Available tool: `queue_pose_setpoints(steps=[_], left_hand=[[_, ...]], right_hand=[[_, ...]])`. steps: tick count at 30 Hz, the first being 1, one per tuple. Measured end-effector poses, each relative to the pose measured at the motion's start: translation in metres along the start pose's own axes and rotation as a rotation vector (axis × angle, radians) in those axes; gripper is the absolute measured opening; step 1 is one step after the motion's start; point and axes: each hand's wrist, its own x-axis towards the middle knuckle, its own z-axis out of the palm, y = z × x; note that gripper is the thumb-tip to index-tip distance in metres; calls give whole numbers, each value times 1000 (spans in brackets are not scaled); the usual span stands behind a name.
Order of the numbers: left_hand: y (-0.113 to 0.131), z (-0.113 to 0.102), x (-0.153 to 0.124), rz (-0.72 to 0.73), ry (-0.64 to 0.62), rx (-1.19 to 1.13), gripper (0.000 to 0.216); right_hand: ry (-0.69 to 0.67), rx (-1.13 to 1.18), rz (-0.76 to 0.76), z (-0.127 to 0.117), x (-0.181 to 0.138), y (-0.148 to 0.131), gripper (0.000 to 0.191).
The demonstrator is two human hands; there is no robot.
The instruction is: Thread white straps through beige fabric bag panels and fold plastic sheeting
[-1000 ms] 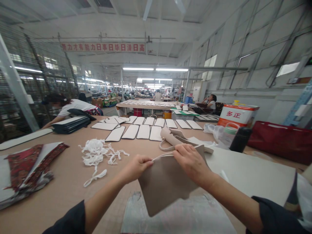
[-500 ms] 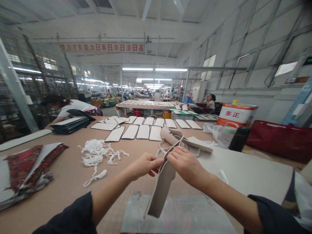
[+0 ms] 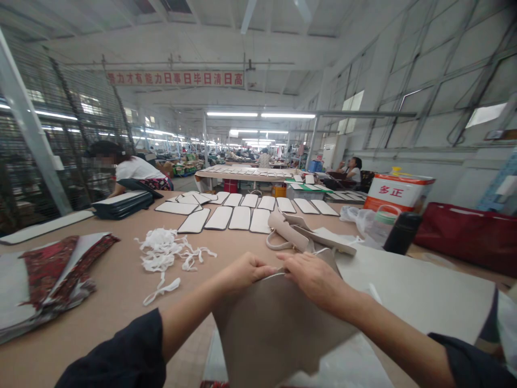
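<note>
Head view. Left hand (image 3: 241,274) and right hand (image 3: 313,276) meet at frame centre, both pinching the top edge of a taupe panel (image 3: 274,328), thumbs and fingertips pressed together on a thin white strip (image 3: 277,275) running along that edge. Panel hangs flat-on toward the camera from the hands down to 6 o'clock, above the table (image 3: 113,302), lower corner over a clear plastic sheet (image 3: 347,366) (edges partly hidden).

Just beyond the hands at 12 o'clock: more taupe pieces w/ a handle loop (image 3: 291,237), lying on the table. Behind those, rows of white rounded panels (image 3: 238,215). At 10 o'clock, a tangle of white strips (image 3: 165,253), apart from the left hand. At 9 o'clock, red-patterned fabric stack (image 3: 44,275). At 3 o'clock, large white board (image 3: 420,296), touching nothing in hand. At 2 o'clock: black bottle (image 3: 399,233), clear container w/ green lid (image 3: 379,226), red-and-white tin (image 3: 398,193), dark red bag (image 3: 464,237).

Far side at 10 o'clock: another person (image 3: 129,170) bent beside a dark stack (image 3: 123,203). Second person (image 3: 352,170) seated far back near 1 o'clock.
</note>
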Motion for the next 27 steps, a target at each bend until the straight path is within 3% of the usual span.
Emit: queue_pose_setpoints(steps=[6, 11, 16, 27], left_hand=[[2, -10, -15, -106, -5, -284, 57], [-1, -19, -26, -75, -127, 0, 38], [-5, -14, -28, -73, -48, 225, 30], [-2, -9, -20, -83, 34, 377, 29]], right_hand=[[-60, -55, 24, -2, 2, 6, 11], [-78, -71, 83, -3, 3, 11, 6], [-87, -100, 72, 1, 4, 14, 8], [-34, -122, 42, -1, 10, 12, 11]])
